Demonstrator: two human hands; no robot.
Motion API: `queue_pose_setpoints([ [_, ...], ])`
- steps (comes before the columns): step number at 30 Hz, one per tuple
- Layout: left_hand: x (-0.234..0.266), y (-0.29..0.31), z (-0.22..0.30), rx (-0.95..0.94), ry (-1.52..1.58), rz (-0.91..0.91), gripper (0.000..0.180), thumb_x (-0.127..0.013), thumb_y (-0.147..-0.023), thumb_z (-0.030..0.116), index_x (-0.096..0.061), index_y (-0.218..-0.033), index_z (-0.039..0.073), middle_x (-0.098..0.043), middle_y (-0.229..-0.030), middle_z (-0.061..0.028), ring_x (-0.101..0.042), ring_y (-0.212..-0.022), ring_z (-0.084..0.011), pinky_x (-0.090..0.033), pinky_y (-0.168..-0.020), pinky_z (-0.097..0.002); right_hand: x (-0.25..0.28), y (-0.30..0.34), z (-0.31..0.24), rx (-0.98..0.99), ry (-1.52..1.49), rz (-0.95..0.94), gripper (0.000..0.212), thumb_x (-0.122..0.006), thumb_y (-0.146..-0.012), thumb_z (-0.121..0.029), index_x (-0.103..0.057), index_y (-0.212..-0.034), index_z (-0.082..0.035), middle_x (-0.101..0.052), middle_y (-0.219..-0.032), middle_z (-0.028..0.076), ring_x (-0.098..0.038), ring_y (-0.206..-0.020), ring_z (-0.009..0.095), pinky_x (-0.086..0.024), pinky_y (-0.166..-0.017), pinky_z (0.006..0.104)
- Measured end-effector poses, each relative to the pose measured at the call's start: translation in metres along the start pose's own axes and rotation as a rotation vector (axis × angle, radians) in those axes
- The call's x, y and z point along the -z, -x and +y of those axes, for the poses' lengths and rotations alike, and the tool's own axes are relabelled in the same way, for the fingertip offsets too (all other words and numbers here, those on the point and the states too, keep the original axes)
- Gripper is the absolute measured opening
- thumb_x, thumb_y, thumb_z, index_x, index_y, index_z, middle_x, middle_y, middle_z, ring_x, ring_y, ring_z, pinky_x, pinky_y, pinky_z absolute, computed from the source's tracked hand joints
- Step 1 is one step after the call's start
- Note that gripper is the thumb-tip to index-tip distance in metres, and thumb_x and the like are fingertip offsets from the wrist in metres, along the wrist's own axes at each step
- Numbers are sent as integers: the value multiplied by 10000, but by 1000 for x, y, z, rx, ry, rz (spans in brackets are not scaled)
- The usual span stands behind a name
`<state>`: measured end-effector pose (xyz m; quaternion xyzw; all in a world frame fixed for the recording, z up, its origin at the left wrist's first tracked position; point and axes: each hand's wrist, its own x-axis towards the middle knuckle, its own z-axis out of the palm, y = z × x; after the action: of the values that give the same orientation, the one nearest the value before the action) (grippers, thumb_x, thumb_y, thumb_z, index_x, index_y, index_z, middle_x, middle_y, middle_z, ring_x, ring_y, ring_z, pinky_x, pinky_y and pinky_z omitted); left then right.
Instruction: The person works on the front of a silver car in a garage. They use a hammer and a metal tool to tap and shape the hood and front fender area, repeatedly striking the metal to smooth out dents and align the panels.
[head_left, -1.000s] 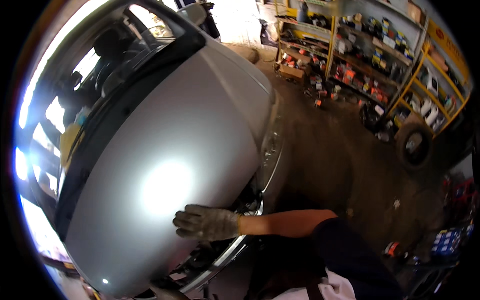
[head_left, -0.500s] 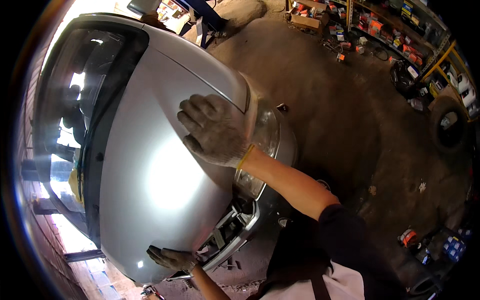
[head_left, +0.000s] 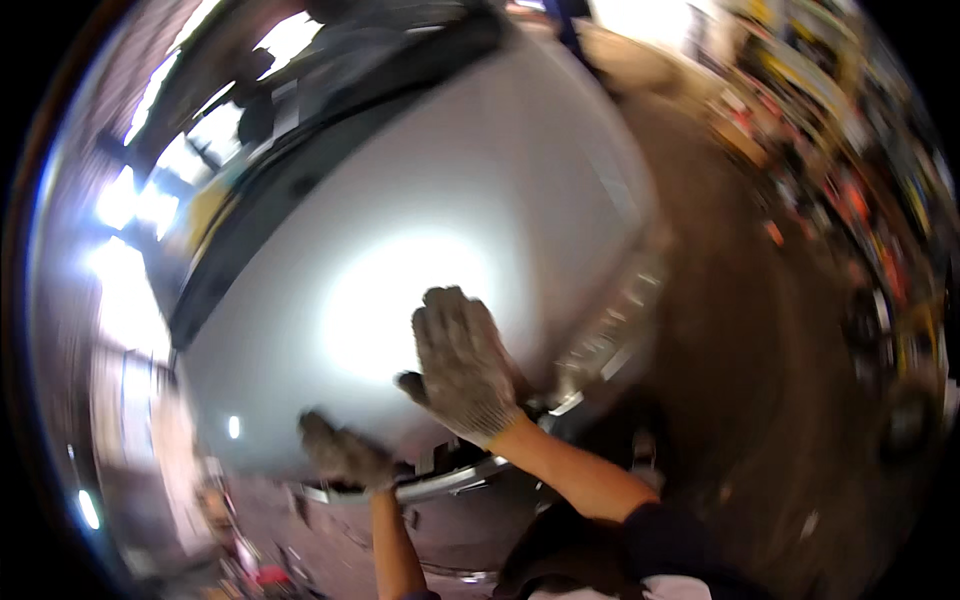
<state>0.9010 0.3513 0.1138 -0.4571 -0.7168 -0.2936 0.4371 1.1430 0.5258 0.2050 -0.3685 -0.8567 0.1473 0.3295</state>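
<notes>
A silver car hood (head_left: 520, 190) stretches in front of me, with a bright patch of reflected light on it. My right hand (head_left: 462, 362), in a grey knit work glove, is flat over the front part of the hood, fingers straight and thumb out. Near the hood's front edge, my left hand (head_left: 345, 455) lies in a similar glove; it is somewhat blurred, its fingers extended. Neither hand holds anything. Right of my right hand is the headlight (head_left: 610, 325). Below the hands, a gap shows at the hood's front edge above the bumper.
Dark windshield (head_left: 400, 55) and a wiper lie beyond the hood at the upper left. On the right, shelves (head_left: 800, 80) are loaded with boxes and parts, blurred by motion. Brown floor (head_left: 740, 330) runs between car and shelves. Loose items (head_left: 270, 575) lie at the lower left.
My view has swung, blurring the picture. My right hand has moved from the hood's side near the headlight toward its middle front, closer to my left hand, which stays near the front edge.
</notes>
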Motion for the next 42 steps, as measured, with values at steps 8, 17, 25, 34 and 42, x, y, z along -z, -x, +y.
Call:
queue_pose_setpoints([
  [8,26,-38,-43,62,132,-190,499,-680,-863,254,-584,-1332,116,-547,-1423,-108,-473,-1347,-329,-287,-1163,-532,-130,-5,-145,256,495,-44,748,-339,-1023,-522,-285,-1542,15,-177,-1652,208,-78,-1546,362,-32,-1263,453],
  [17,64,-5,-260,522,153,-22,487,-578,-944,280,-568,-1360,26,-497,-1456,-200,-448,-1358,-401,-328,-1150,-511,-215,-50,-339,504,450,30,663,-551,-952,-396,-426,-1374,99,-401,-1482,297,-328,-1409,430,-237,-1186,523],
  [25,98,62,-442,1198,646,186,313,-598,-1004,198,-661,-1217,-22,-705,-1127,-148,-675,-1032,-269,-526,-947,-345,-315,-130,-460,682,418,88,581,-564,-965,-349,-481,-1339,87,-494,-1410,281,-422,-1363,435,-305,-1168,522],
  [34,90,-2,-681,1463,1341,207,340,-538,-1051,249,-626,-1222,-31,-712,-1102,-145,-706,-949,-211,-577,-857,-334,-385,-183,-565,832,311,60,503,-670,-905,-270,-565,-1261,70,-571,-1324,297,-524,-1276,452,-390,-1117,527],
  [42,22,-106,-778,1238,1969,-273,394,-486,-1068,312,-581,-1171,-56,-667,-1143,-172,-676,-996,-273,-555,-868,-375,-420,-223,-615,750,270,78,410,-685,-889,-235,-615,-1191,33,-630,-1263,241,-564,-1240,414,-436,-1078,509],
])
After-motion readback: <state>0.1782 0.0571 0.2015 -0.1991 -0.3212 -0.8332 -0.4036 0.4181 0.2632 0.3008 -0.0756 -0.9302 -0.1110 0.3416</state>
